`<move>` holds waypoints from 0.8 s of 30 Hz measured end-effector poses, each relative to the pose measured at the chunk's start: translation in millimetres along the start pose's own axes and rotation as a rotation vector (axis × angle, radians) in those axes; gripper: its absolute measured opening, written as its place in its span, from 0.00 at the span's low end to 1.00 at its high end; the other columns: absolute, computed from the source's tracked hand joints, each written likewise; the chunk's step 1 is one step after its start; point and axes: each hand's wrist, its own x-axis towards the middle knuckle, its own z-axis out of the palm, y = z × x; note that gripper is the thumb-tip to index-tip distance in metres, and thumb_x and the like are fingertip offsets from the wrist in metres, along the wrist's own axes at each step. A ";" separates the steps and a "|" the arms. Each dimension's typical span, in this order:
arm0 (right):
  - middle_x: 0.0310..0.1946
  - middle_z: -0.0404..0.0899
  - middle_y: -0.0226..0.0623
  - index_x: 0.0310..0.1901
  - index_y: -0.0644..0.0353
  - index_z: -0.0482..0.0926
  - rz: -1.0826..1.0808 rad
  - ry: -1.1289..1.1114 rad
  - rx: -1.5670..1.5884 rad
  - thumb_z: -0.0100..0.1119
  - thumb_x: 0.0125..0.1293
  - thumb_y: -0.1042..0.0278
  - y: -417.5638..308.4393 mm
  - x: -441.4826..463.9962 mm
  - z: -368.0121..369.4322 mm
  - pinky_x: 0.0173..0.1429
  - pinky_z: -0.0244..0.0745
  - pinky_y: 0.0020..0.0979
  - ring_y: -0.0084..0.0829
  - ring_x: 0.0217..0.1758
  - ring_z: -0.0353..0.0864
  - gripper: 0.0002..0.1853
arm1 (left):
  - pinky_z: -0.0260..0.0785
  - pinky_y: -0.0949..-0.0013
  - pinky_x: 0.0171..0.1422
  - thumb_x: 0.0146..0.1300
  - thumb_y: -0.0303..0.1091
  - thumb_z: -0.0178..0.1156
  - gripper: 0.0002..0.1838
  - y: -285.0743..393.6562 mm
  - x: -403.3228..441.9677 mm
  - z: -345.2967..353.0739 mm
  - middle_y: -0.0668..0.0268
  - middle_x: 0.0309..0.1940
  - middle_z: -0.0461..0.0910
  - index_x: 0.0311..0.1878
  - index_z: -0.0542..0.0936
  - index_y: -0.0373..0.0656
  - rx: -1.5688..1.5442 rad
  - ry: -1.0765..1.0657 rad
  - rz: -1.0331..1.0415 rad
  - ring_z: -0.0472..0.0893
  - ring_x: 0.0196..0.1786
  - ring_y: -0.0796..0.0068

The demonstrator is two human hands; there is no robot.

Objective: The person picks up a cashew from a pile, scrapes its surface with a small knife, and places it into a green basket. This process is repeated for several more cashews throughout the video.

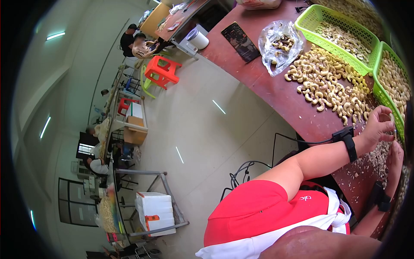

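Observation:
My left hand (379, 131) is closed in a pinch over the table's near edge, with a small pale piece that looks like a cashew nut at its fingertips. Just below it in the view, my right hand (394, 160) is closed too, its fingers close to the left ones. A thin, narrow thing shows between the hands, too small to name. Beneath them lies a heap of skin flakes and crumbs (377, 159). A pile of cashew nuts (330, 82) spreads over the red table (276, 101) beside my left hand.
Two green baskets with cashews stand behind the pile, one (334, 52) farther off, one (385, 97) nearer. A plastic bag (281, 57) with darker nuts and a phone (240, 42) lie on the table. A black cable (297, 140) runs from my left wrist. Other people sit across the room.

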 end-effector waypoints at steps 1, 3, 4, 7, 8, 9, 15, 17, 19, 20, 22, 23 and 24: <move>0.10 0.51 0.16 0.20 0.51 0.61 -0.003 -0.002 -0.006 0.42 0.62 0.56 -0.2 -0.1 0.0 0.12 0.38 0.14 0.08 0.09 0.46 0.15 | 0.72 0.70 0.29 0.47 0.25 0.57 0.19 0.2 -0.2 0.3 0.70 0.31 0.67 0.43 0.62 0.46 0.000 -0.001 -0.003 0.71 0.33 0.78; 0.10 0.51 0.16 0.20 0.51 0.61 -0.006 0.000 -0.009 0.42 0.62 0.56 0.6 -0.1 -0.3 0.11 0.38 0.14 0.08 0.09 0.46 0.15 | 0.73 0.69 0.30 0.47 0.25 0.57 0.19 0.5 -0.4 0.7 0.70 0.31 0.67 0.43 0.62 0.46 0.004 0.003 -0.004 0.71 0.34 0.77; 0.10 0.51 0.16 0.20 0.51 0.61 -0.011 -0.003 -0.014 0.41 0.62 0.55 1.0 0.0 -0.5 0.11 0.38 0.14 0.08 0.09 0.46 0.16 | 0.73 0.69 0.30 0.47 0.25 0.57 0.19 0.8 -0.6 0.9 0.70 0.31 0.67 0.43 0.62 0.46 0.003 0.002 -0.008 0.71 0.34 0.77; 0.10 0.51 0.16 0.19 0.51 0.60 -0.014 -0.001 -0.041 0.41 0.62 0.55 0.5 -0.1 0.1 0.11 0.38 0.14 0.08 0.09 0.46 0.16 | 0.73 0.69 0.31 0.47 0.26 0.58 0.19 2.2 -1.2 1.7 0.71 0.31 0.68 0.42 0.63 0.46 0.000 -0.011 -0.005 0.72 0.35 0.77; 0.10 0.51 0.16 0.19 0.51 0.60 -0.012 0.005 -0.040 0.41 0.62 0.55 0.8 0.1 -0.4 0.11 0.38 0.14 0.08 0.09 0.46 0.16 | 0.73 0.69 0.31 0.47 0.26 0.58 0.19 2.7 -1.4 2.2 0.71 0.31 0.68 0.42 0.63 0.46 0.006 -0.012 0.000 0.72 0.35 0.77; 0.10 0.51 0.16 0.19 0.52 0.60 -0.010 -0.012 -0.034 0.41 0.62 0.55 1.0 0.3 -0.9 0.11 0.38 0.14 0.08 0.09 0.45 0.16 | 0.73 0.69 0.31 0.48 0.26 0.58 0.18 3.4 -1.8 2.9 0.71 0.31 0.69 0.42 0.63 0.46 0.011 -0.013 0.005 0.73 0.35 0.77; 0.10 0.52 0.16 0.19 0.51 0.60 -0.011 -0.036 -0.036 0.42 0.62 0.54 -3.4 -1.6 0.7 0.12 0.39 0.14 0.08 0.09 0.47 0.17 | 0.73 0.70 0.31 0.48 0.25 0.58 0.18 4.9 -3.1 4.9 0.71 0.30 0.71 0.41 0.64 0.46 -0.002 -0.014 -0.003 0.73 0.34 0.78; 0.10 0.52 0.16 0.19 0.51 0.61 -0.007 -0.041 -0.033 0.42 0.62 0.53 -3.2 -1.9 0.5 0.12 0.39 0.13 0.08 0.09 0.48 0.17 | 0.73 0.70 0.31 0.48 0.25 0.58 0.18 5.5 -3.5 5.5 0.71 0.31 0.71 0.41 0.64 0.46 -0.006 -0.018 -0.004 0.73 0.34 0.78; 0.10 0.52 0.16 0.20 0.52 0.61 -0.019 -0.032 -0.034 0.43 0.62 0.54 -0.2 -1.3 -0.7 0.11 0.38 0.14 0.08 0.09 0.46 0.16 | 0.73 0.70 0.31 0.48 0.25 0.58 0.18 6.1 -3.7 6.0 0.71 0.31 0.71 0.41 0.64 0.46 -0.002 -0.013 -0.006 0.73 0.34 0.78; 0.10 0.52 0.16 0.20 0.52 0.61 -0.020 -0.032 -0.033 0.43 0.62 0.54 -1.6 -1.6 0.1 0.11 0.38 0.14 0.08 0.09 0.46 0.16 | 0.73 0.70 0.31 0.48 0.25 0.58 0.18 6.1 -3.6 5.9 0.71 0.31 0.71 0.41 0.64 0.46 -0.002 -0.014 -0.006 0.73 0.34 0.78; 0.09 0.52 0.16 0.19 0.51 0.61 -0.007 -0.027 -0.046 0.43 0.61 0.53 -5.6 -2.2 2.2 0.12 0.39 0.13 0.08 0.09 0.47 0.17 | 0.73 0.71 0.31 0.48 0.25 0.58 0.18 5.8 -3.1 5.2 0.71 0.30 0.71 0.41 0.64 0.46 -0.002 -0.014 -0.006 0.73 0.33 0.78; 0.09 0.52 0.16 0.19 0.51 0.61 -0.008 -0.027 -0.045 0.43 0.61 0.53 -5.6 -2.0 1.8 0.12 0.39 0.13 0.08 0.09 0.47 0.17 | 0.73 0.71 0.31 0.48 0.25 0.58 0.18 5.6 -3.1 5.2 0.71 0.30 0.71 0.41 0.64 0.46 -0.001 -0.014 -0.006 0.73 0.33 0.78; 0.09 0.52 0.16 0.19 0.51 0.61 -0.001 -0.033 -0.042 0.43 0.61 0.53 -5.3 -1.9 1.2 0.12 0.39 0.13 0.08 0.09 0.47 0.17 | 0.73 0.71 0.31 0.48 0.25 0.58 0.18 5.3 -3.1 5.1 0.71 0.30 0.71 0.41 0.64 0.46 -0.004 -0.013 -0.005 0.73 0.33 0.79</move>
